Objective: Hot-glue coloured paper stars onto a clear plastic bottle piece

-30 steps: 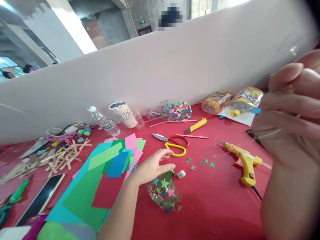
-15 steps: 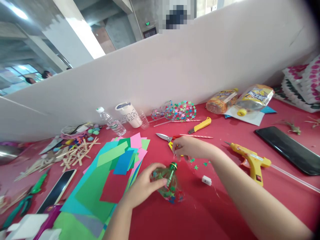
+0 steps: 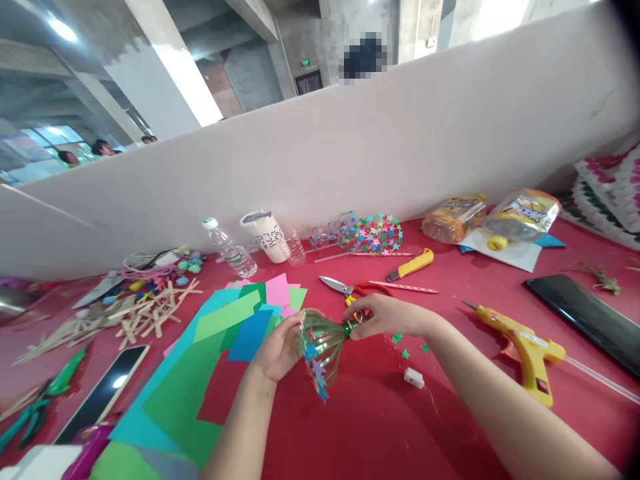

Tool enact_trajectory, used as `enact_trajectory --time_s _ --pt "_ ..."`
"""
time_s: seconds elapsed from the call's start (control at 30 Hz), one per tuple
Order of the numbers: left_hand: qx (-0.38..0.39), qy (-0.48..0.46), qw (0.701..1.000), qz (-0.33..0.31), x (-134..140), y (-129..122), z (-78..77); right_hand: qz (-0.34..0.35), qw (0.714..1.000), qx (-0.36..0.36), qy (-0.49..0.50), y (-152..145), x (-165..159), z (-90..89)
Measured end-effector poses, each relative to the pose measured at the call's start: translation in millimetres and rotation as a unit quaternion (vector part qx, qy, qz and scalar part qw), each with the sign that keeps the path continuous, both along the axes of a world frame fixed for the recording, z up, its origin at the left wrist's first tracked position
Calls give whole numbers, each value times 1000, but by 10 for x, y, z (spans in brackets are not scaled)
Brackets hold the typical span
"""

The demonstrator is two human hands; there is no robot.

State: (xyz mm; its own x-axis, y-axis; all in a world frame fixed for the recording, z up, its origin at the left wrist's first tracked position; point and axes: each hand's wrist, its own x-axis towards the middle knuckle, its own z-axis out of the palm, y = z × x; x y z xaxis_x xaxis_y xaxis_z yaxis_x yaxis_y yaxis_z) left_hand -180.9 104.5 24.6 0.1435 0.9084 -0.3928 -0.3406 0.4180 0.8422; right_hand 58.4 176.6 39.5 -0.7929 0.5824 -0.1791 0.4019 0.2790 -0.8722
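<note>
Between my hands is the cut top of a clear green plastic bottle, tipped on its side with its wide mouth to the left and colored stars along the rim. My left hand grips the wide end, its fingers partly hidden behind the plastic. My right hand is closed around the green neck. Below my right wrist lie several small green stars and a small white box with a thin wire. Just beyond that hand are scissors with red handles.
Colored paper is stacked at left, near a phone and wooden sticks. At right are a yellow glue gun and a black phone-like slab. Bottles, a cup and a utility knife lie toward the white partition.
The bottle top has been lifted and tilted, so its neck now points right. My right hand has come onto the neck, and my left has shifted to the wide rim.
</note>
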Motion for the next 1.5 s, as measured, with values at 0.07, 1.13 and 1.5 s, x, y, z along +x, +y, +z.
enact_trajectory --time_s 0.07,1.13,1.5 --pt "-13 -21 1000 3 4 85 51 -7 1000 -4 3 11 4 -23" --pt "176 -77 980 -59 564 109 450 -116 992 11 -48 -295 -129 300" --pt "180 -207 953 129 486 190 453 -129 975 -84 162 -297 -121 401"
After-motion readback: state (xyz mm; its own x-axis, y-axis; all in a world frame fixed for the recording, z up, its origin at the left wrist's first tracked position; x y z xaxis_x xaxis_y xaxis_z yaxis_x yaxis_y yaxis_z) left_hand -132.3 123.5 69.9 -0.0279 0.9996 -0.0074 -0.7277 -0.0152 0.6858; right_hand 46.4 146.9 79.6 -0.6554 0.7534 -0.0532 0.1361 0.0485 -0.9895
